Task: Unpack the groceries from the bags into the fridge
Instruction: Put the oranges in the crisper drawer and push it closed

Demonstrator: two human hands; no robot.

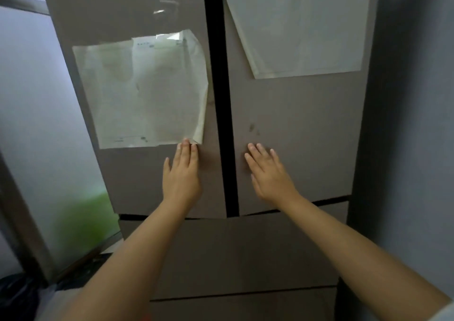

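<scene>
1. a tall fridge [290,114] with taupe fronts fills the view, its two upper doors shut with a dark gap between them.
2. below the doors sit two drawer fronts [233,254], one above the other.
3. a pale sheet of paper [140,92] is stuck flat on the left door, its right edge curling off.
4. a second pale sheet [299,23] is stuck on the right door, higher up.
5. both hands lie flat on the doors, the left hand [181,173] touching the lower corner of the first sheet, the right hand [267,173] on bare door.
</scene>
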